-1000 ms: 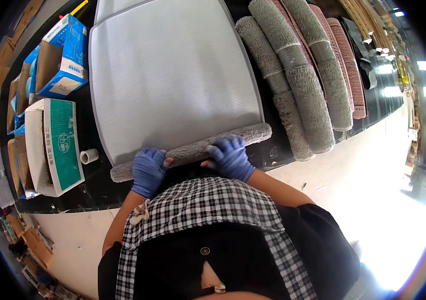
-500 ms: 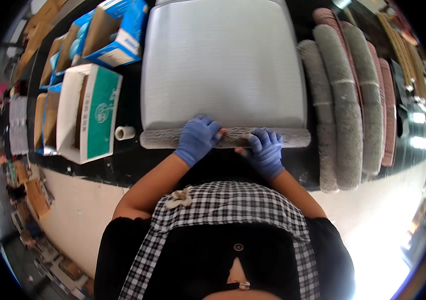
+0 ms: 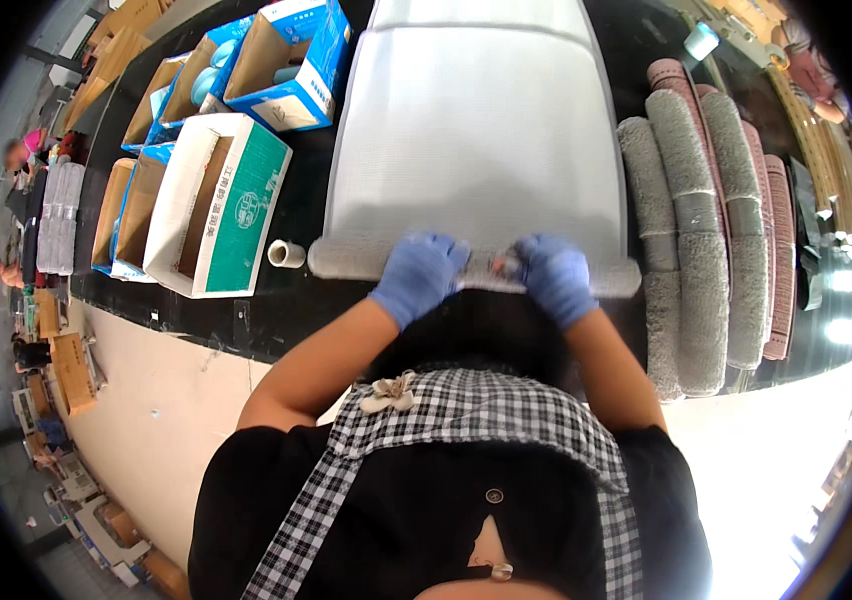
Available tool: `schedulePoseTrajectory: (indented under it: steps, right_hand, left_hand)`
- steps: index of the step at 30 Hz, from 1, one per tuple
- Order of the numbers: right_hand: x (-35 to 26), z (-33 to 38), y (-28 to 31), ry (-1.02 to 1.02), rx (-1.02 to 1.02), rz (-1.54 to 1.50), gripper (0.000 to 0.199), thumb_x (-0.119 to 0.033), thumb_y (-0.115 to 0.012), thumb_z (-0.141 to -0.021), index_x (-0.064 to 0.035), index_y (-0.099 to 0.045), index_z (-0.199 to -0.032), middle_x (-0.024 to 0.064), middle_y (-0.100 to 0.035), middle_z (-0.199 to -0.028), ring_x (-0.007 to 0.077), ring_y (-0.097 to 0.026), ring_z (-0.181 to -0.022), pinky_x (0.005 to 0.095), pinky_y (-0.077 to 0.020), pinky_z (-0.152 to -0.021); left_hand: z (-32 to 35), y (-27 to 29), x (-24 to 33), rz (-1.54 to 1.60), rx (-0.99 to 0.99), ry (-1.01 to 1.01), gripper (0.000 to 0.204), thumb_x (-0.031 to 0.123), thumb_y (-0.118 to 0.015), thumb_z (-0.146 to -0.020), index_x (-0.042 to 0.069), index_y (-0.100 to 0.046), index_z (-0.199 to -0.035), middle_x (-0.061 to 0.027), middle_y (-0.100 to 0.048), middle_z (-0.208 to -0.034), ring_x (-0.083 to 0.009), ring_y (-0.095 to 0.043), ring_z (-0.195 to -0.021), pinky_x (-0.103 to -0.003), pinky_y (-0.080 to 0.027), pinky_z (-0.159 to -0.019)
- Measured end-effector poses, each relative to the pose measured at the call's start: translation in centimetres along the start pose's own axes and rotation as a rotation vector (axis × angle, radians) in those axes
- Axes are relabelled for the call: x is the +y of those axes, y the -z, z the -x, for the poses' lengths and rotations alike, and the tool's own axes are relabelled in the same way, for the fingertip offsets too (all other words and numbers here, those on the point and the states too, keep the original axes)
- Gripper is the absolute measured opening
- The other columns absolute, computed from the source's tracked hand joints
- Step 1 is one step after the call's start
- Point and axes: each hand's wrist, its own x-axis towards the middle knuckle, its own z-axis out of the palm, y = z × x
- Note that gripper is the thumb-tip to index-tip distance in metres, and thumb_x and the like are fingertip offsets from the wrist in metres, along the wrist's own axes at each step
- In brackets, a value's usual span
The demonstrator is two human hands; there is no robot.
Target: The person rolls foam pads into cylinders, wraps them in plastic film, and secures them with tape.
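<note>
Grey mat flat on the bench, its near edge rolled under both gloved hands. Left hand and right hand: fingers curled, clamped on the roll. Risk: uneven pressure skews it into a cone; ends outboard of the fingers could loosen. Tape core left of the fingers could get knocked.

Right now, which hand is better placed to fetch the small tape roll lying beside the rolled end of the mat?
Left, probably. The left hand grips the rolled mat on the side toward the small tape roll, with bare black table between. The right hand sits further along the roll, and would have to cross over.
</note>
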Motion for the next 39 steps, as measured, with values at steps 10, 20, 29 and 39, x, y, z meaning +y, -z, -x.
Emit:
schedulePoseTrajectory:
  steps: [10, 20, 29, 39]
  right_hand:
    - [-2.3, 12.0, -5.2, 0.166, 0.314, 0.085, 0.048, -0.059, -0.070, -0.081, -0.0187, -0.064, -0.107, 0.0054, -0.060, -0.110, 0.0275, -0.058, -0.101, 0.0469, -0.0447, -0.085]
    - [-1.0, 6.0, -3.3, 0.082, 0.039, 0.039, 0.041, -0.054, -0.064, -0.088, -0.0144, -0.068, -0.096, 0.0067, -0.067, -0.092, 0.0272, -0.065, -0.090, 0.0412, -0.0510, -0.081]
    - [1.8, -1.2, -2.9, 0.009, 0.081, 0.055, 0.050, -0.057, -0.055, -0.095, -0.0117, -0.070, -0.082, 0.0106, -0.068, -0.075, 0.0304, -0.068, -0.074, 0.0446, -0.0547, -0.069]
    - [0.6, 0.0, -1.5, -0.085, -0.111, -0.041, 0.044, -0.055, -0.058, -0.094, -0.0146, -0.073, -0.097, 0.0134, -0.071, -0.088, 0.0317, -0.069, -0.087, 0.0446, -0.0554, -0.079]
  left_hand:
    - [7.1, -0.1, 4.7, 0.197, -0.291, -0.004, 0.050, 0.047, -0.074, -0.081, 0.011, -0.064, -0.115, -0.0144, -0.062, -0.111, -0.0339, -0.059, -0.110, -0.047, -0.046, -0.099]
    - [5.6, 0.3, 4.5, 0.086, -0.148, 0.103, 0.080, 0.069, -0.070, -0.072, 0.005, -0.058, -0.118, -0.0144, -0.059, -0.114, -0.0326, -0.057, -0.108, -0.047, -0.044, -0.095]
    - [-0.8, -0.9, -0.1, -0.025, -0.065, -0.026, 0.066, 0.050, -0.078, -0.072, 0.007, -0.062, -0.119, -0.0120, -0.063, -0.111, -0.0302, -0.061, -0.103, -0.044, -0.047, -0.091]
    - [-0.8, 0.4, 0.0, -0.056, -0.313, 0.000, 0.061, 0.050, -0.077, -0.076, 0.009, -0.063, -0.119, -0.0111, -0.067, -0.106, -0.0299, -0.064, -0.098, -0.041, -0.052, -0.085]
